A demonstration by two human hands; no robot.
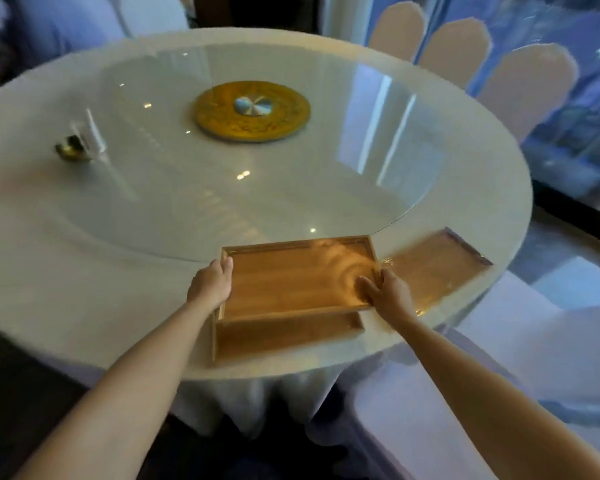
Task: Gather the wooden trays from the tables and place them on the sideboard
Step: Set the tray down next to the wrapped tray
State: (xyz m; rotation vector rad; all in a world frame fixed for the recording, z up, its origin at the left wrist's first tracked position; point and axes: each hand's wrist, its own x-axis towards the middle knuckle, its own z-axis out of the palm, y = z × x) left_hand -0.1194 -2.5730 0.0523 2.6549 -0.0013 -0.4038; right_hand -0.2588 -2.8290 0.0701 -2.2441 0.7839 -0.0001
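**Top tray held at both ends**

The top tray (pixel 298 278) lies on a lower tray (pixel 284 336) at the near edge of the counter (pixel 84 271). The left hand (pixel 210 284) grips its left rim, fingers curled over; the right hand (pixel 390 294) holds the right rim, fingers inside. A third tray (pixel 433 268), blurred, seems to lie just right. A gold disc (pixel 252 110) sits mid-counter.
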